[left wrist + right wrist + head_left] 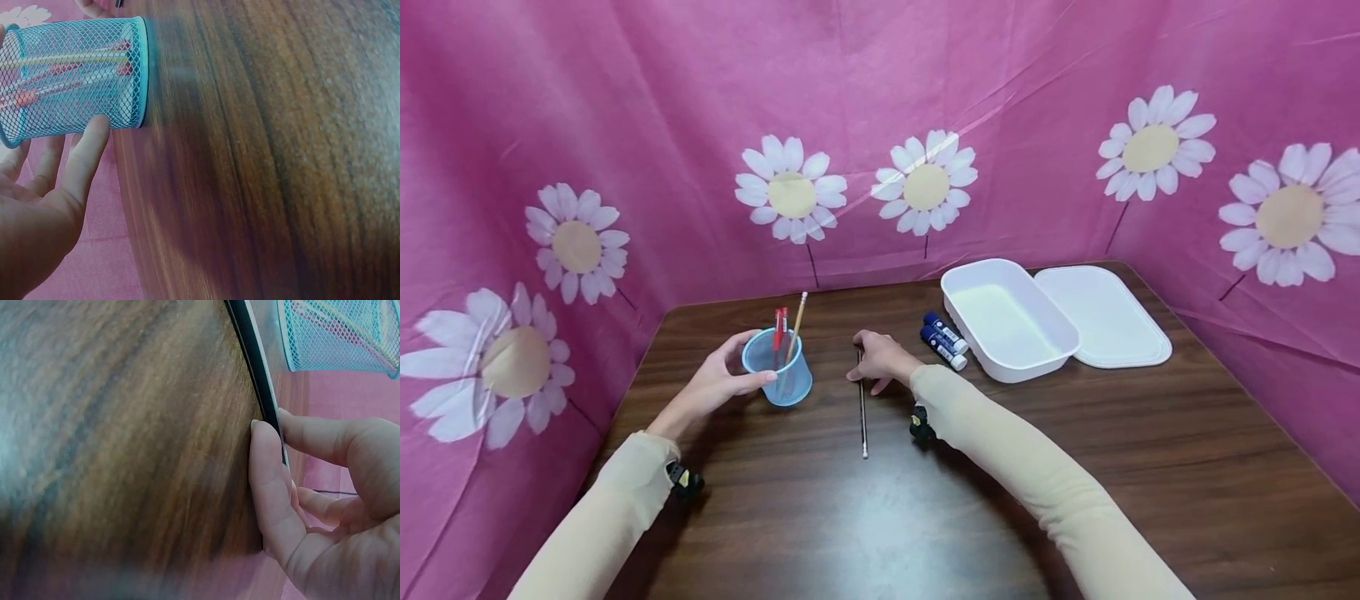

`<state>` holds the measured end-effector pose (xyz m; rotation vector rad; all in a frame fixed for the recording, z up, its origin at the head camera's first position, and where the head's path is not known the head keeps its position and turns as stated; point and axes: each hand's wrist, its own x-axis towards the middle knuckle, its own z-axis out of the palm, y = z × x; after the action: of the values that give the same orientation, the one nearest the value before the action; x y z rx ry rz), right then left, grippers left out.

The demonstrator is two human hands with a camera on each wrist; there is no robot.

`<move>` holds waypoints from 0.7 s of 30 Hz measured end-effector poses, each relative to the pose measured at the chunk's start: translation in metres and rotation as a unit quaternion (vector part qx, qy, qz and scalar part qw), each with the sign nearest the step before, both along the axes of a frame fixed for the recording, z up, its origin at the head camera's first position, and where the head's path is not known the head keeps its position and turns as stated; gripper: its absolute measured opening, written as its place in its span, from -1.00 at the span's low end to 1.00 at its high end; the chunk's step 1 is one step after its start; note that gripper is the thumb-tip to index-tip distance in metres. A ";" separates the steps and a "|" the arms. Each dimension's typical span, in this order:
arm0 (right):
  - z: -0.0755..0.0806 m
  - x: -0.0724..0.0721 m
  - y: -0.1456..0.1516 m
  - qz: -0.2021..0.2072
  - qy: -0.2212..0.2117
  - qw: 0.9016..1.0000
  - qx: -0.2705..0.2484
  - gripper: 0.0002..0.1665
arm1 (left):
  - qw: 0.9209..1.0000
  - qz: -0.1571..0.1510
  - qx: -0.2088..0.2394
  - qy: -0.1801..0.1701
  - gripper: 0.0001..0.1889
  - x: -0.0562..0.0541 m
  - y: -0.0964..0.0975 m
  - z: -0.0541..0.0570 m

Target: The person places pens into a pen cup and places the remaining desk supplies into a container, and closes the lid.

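Observation:
My left hand holds a light blue mesh pencil cup from its left side, thumb at the front of the rim. Inside the cup stand red pens and a yellow pencil with its eraser end up. In the left wrist view, fingers curve along the mesh. To the right of the cup, my right hand pinches a dark pencil near its far end, the eraser end pointing toward me. The right wrist view shows thumb and fingertips on either side of this dark pencil.
Two blue-and-white glue sticks lie right of my right hand, beside a white plastic box. Its flat white lid lies against the box's right side. Behind the wooden table hangs a pink flowered cloth.

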<state>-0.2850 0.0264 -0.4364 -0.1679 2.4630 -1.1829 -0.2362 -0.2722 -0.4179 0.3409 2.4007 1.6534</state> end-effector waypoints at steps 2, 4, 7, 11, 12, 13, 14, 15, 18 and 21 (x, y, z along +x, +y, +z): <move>0.001 0.000 0.000 -0.004 0.002 1.000 0.002 -0.10 | 1.000 0.001 0.002 0.002 -0.17 0.000 0.001 0.000; 0.001 0.000 0.000 -0.004 0.001 1.000 0.003 -0.11 | 1.000 0.005 0.002 0.001 -0.17 0.000 0.002 0.001; 0.002 0.001 -0.001 0.001 0.000 1.000 0.008 -0.11 | 1.000 0.008 0.002 -0.001 -0.17 0.001 0.002 0.001; 0.004 -0.001 0.000 -0.003 0.003 1.000 0.017 -0.12 | 1.000 0.006 -0.004 0.004 -0.19 -0.001 0.001 0.002; 0.005 -0.002 0.000 -0.006 0.004 1.000 0.015 -0.12 | 1.000 0.005 -0.006 0.007 -0.19 -0.002 0.001 0.003; 0.005 -0.002 0.000 -0.010 0.004 1.000 0.013 -0.13 | 1.000 0.005 -0.008 0.010 -0.19 -0.002 0.001 0.004; 0.005 -0.003 0.001 -0.014 0.004 1.000 0.009 -0.15 | 1.000 0.004 -0.010 0.011 -0.19 -0.002 0.001 0.004; 0.005 -0.004 0.001 -0.017 0.001 1.000 0.003 -0.16 | 1.000 0.002 -0.012 0.013 -0.19 -0.003 0.001 0.004; 0.003 -0.005 0.002 -0.027 -0.013 0.999 -0.020 -0.20 | 1.000 0.002 -0.018 0.011 -0.18 -0.002 0.000 0.004; 0.002 -0.004 0.002 -0.036 -0.023 0.998 -0.043 -0.25 | 1.000 0.002 -0.018 0.009 -0.18 -0.001 -0.001 0.002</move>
<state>-0.2892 0.0289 -0.4342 -0.0763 2.3971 -1.3096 -0.2375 -0.2733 -0.4158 0.3470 2.4422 1.6134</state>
